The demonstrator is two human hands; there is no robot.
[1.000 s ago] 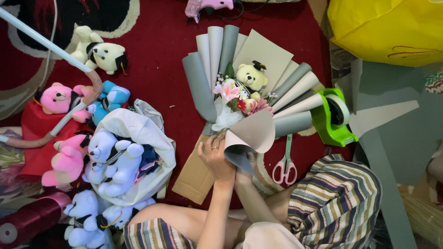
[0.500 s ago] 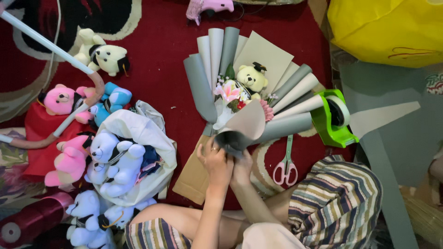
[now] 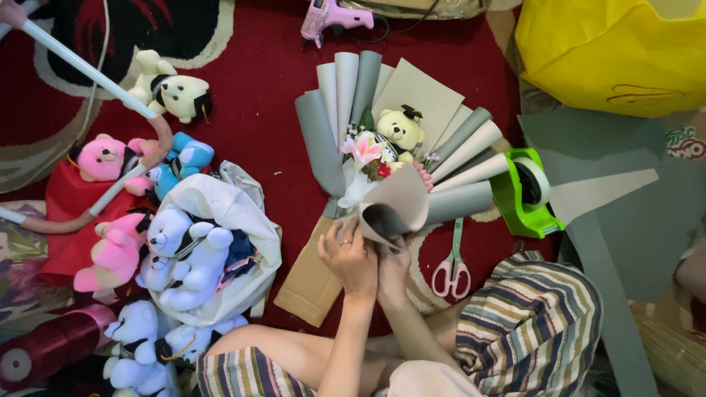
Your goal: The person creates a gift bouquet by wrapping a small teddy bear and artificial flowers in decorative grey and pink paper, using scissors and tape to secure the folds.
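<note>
Both our hands meet at the base of the bouquet (image 3: 397,147), which lies on the red carpet (image 3: 257,88) in front of our knees. Our left hand (image 3: 351,257), a ring on one finger, is curled over the lower end of the bundle, fingers bent and pressing on the paper. Our right hand (image 3: 395,266) sits just beside it, touching it, closed around the narrow end of a grey cone (image 3: 393,209) of paper held against the front of the bouquet; its fingertips are mostly hidden beneath the paper. Grey and cream rolled sheets fan out above, with a small cream bear (image 3: 399,131) and pink flowers (image 3: 365,149) in the middle. Brown card (image 3: 312,276) lies under the bouquet's lower left. Pink-handled scissors (image 3: 453,266) lie just right of our hands, and a green tape dispenser (image 3: 523,195) stands near the fan's right edge. A pink glue gun (image 3: 331,15) rests at the top. To the left, a white bag (image 3: 220,213) holds blue and white plush bears, with pink ones near it.
</note>
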